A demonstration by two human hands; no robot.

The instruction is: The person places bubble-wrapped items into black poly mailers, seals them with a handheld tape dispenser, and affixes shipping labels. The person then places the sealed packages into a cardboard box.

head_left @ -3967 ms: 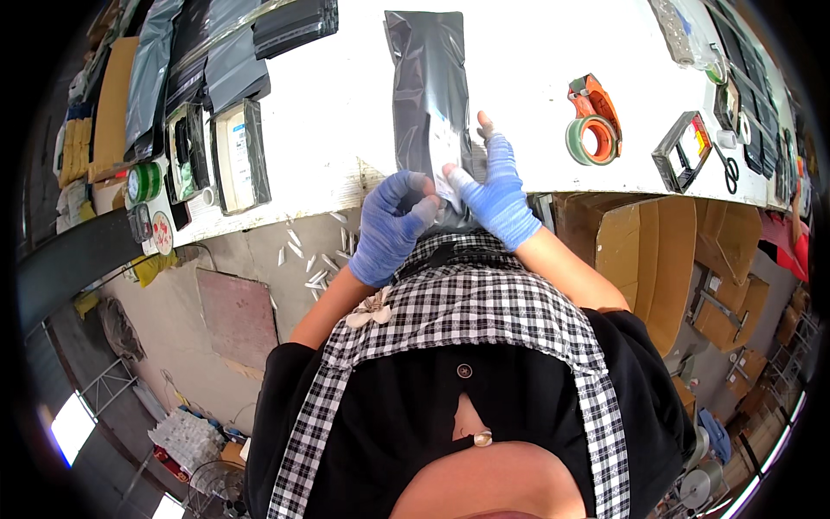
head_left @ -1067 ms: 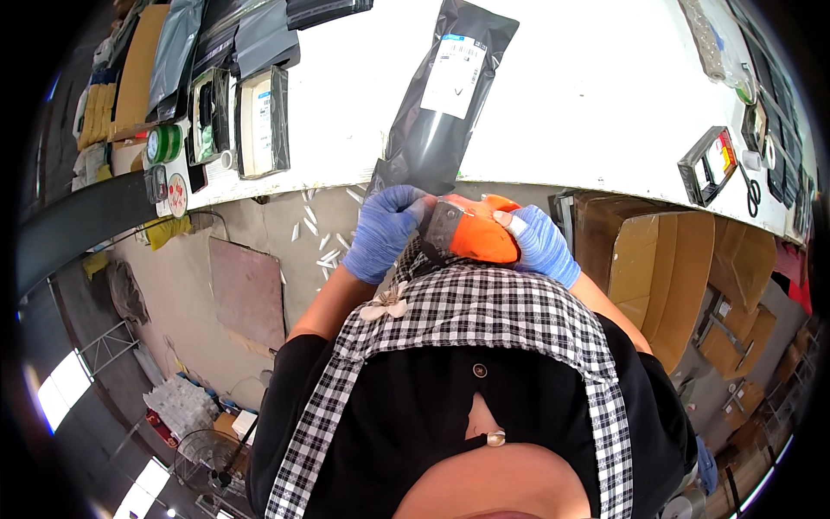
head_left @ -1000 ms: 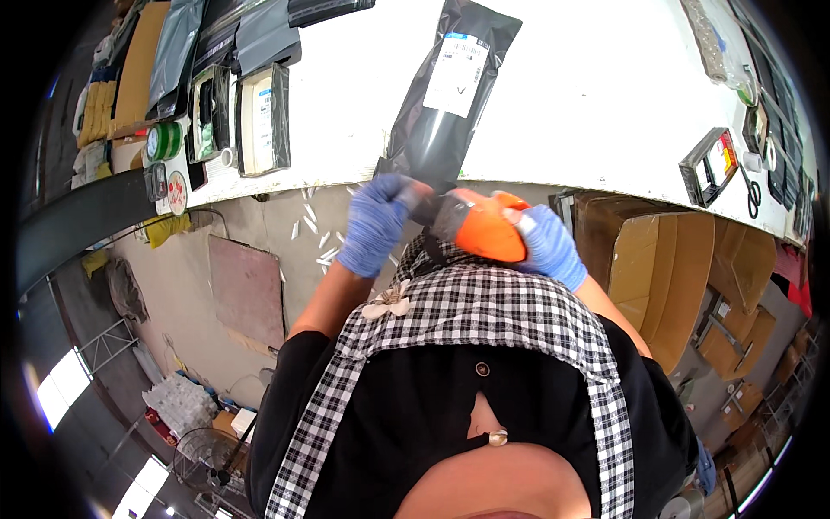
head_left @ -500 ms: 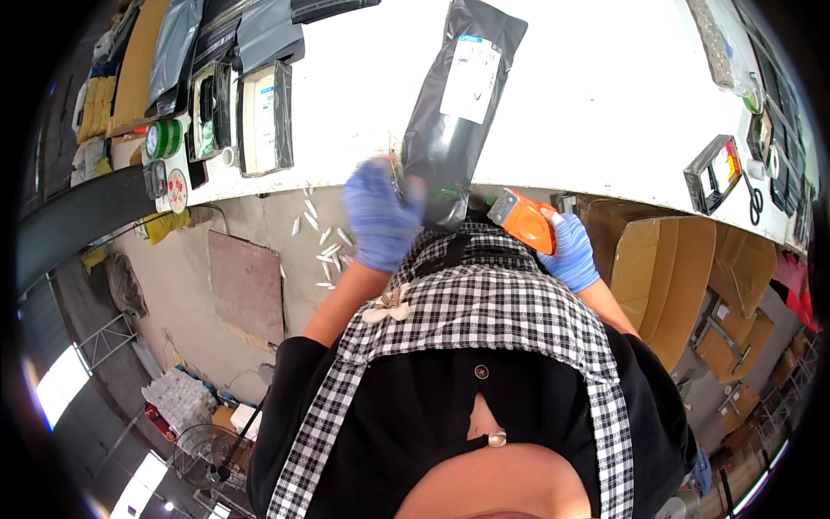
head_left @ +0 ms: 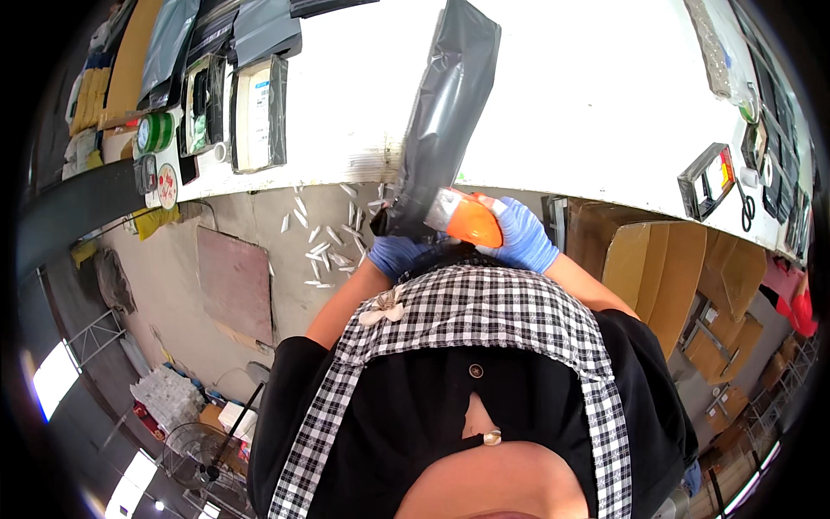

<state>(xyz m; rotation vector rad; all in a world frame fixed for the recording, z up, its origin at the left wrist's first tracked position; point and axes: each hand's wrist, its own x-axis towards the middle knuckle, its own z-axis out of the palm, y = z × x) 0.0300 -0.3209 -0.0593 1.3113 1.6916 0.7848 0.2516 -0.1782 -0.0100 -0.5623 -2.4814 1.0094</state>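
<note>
A long, shiny black plastic mailing bag (head_left: pixel 448 104) lies lengthwise over the white table's near edge, its near end hanging toward my apron. My left hand (head_left: pixel 399 255), in a blue glove, grips that near end from below; the bag hides most of its fingers. In my blue-gloved right hand (head_left: pixel 527 235) is an orange tape dispenser (head_left: pixel 474 222). The dispenser's front is against the right side of the bag's near end. No label shows on the bag's upward face.
Framed packs (head_left: pixel 255 117), a green tape roll (head_left: pixel 156 132) and dark bags fill the table's (head_left: pixel 588 104) left side. To the right lie a framed pack (head_left: pixel 707 179) and black scissors (head_left: pixel 747 208). Open cardboard boxes (head_left: pixel 648 259) stand below; white slips (head_left: pixel 320 251) litter the floor.
The bag has been turned over, so its white label is out of sight. My left hand has moved down to its near end. My right hand has brought the dispenser leftward onto the bag.
</note>
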